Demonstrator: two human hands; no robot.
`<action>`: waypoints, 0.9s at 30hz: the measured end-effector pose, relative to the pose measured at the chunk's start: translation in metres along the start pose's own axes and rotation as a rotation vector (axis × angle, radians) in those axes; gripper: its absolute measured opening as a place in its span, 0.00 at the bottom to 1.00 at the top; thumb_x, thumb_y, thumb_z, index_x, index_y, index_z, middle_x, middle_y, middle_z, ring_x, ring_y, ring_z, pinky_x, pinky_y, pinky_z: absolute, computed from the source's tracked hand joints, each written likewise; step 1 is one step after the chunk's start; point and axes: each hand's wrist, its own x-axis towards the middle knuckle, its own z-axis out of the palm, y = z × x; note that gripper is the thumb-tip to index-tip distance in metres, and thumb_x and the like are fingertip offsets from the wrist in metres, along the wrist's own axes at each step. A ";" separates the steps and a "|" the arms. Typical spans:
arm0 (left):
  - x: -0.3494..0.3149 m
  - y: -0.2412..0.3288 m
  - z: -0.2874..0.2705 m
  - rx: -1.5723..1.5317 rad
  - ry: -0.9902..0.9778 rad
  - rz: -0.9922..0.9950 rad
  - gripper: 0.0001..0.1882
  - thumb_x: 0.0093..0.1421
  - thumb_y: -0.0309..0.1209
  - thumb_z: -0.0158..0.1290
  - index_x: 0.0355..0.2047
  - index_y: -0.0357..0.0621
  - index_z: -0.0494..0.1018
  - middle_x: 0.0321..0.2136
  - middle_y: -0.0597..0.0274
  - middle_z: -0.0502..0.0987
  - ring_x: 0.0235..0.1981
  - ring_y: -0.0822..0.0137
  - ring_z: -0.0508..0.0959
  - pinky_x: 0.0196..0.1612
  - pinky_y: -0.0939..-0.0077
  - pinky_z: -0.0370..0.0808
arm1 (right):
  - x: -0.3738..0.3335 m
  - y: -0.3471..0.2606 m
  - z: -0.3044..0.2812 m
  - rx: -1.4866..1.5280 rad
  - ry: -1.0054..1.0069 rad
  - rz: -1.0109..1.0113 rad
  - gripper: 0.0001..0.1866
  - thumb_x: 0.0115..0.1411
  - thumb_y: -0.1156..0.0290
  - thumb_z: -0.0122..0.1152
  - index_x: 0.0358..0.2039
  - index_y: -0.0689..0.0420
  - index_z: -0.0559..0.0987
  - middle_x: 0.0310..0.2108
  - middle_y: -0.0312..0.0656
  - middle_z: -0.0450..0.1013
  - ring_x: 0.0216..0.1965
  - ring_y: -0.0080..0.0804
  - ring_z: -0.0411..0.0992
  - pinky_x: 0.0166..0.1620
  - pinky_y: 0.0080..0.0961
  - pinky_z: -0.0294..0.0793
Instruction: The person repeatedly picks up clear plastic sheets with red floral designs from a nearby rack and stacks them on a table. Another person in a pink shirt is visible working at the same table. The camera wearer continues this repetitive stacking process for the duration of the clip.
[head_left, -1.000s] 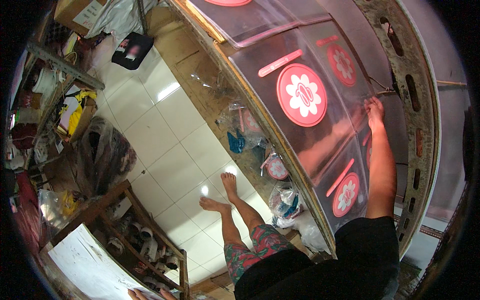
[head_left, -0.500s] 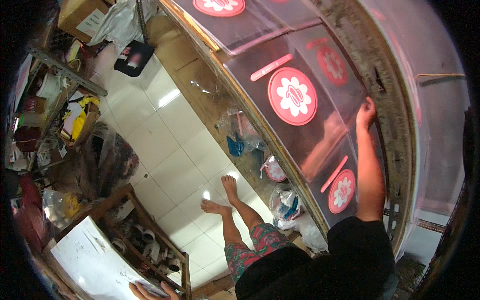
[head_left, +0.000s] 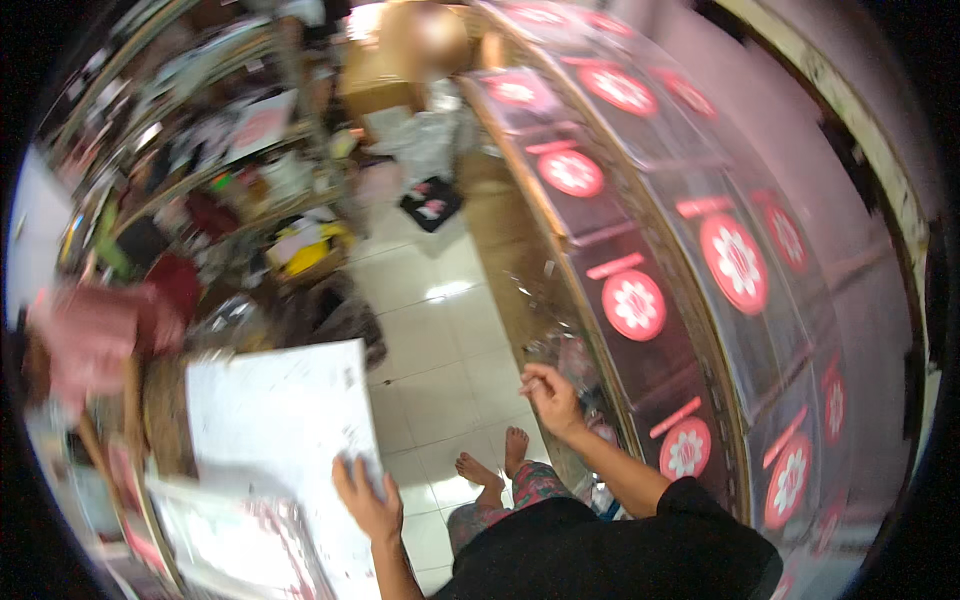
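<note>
In the head view, plastic sheets [head_left: 634,302] with red-and-white flower prints are seen laid out in rows along the right; those rows look filled, but how much is left cannot be told. The left hand [head_left: 368,500] is opened, fingers slightly spread, and rested on the edge of a white board [head_left: 280,405]. The right hand [head_left: 552,400] is loosely curled above the floor [head_left: 415,325], beside the rows; whether anything is held cannot be told.

Right hand [head_left: 552,400] off the printed sheets [head_left: 635,305], view swung left
Earlier stretched toward the desk's [head_left: 528,190] far edge, it now hangs loosely curled beyond the aisle-side edge. The left hand [head_left: 370,498], previously partly cut off, shows whole on the white board's [head_left: 280,400] aisle-side edge; a shiny plastic-covered panel [head_left: 235,540] has come into view
</note>
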 end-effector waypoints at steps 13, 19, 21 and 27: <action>-0.049 -0.002 -0.055 -0.284 0.287 -0.153 0.15 0.57 0.28 0.58 0.46 0.40 0.76 0.55 0.45 0.71 0.55 0.45 0.73 0.57 0.59 0.72 | -0.030 0.229 -0.029 -0.573 -0.545 0.442 0.15 0.60 0.64 0.59 0.41 0.62 0.82 0.30 0.42 0.78 0.31 0.30 0.75 0.35 0.30 0.75; -0.105 -0.016 -0.095 -0.207 0.293 -0.327 0.14 0.59 0.30 0.57 0.45 0.39 0.76 0.50 0.49 0.75 0.50 0.49 0.76 0.52 0.61 0.75 | 0.000 0.247 -0.060 -1.034 -0.862 0.149 0.15 0.58 0.66 0.56 0.39 0.64 0.81 0.29 0.43 0.78 0.30 0.36 0.76 0.33 0.34 0.75; -0.110 -0.018 -0.097 -0.223 0.290 -0.358 0.14 0.59 0.30 0.57 0.44 0.39 0.76 0.49 0.49 0.75 0.49 0.49 0.76 0.51 0.61 0.75 | 0.011 0.251 -0.059 -1.078 -0.946 0.070 0.15 0.57 0.67 0.56 0.39 0.63 0.81 0.29 0.44 0.78 0.30 0.37 0.77 0.32 0.34 0.75; -0.102 -0.030 -0.073 -0.153 0.332 -0.282 0.15 0.57 0.30 0.58 0.44 0.39 0.76 0.49 0.50 0.75 0.50 0.50 0.75 0.54 0.60 0.72 | 0.025 0.218 0.024 -0.478 -0.718 0.594 0.11 0.64 0.69 0.56 0.44 0.60 0.77 0.31 0.47 0.76 0.35 0.38 0.79 0.33 0.35 0.76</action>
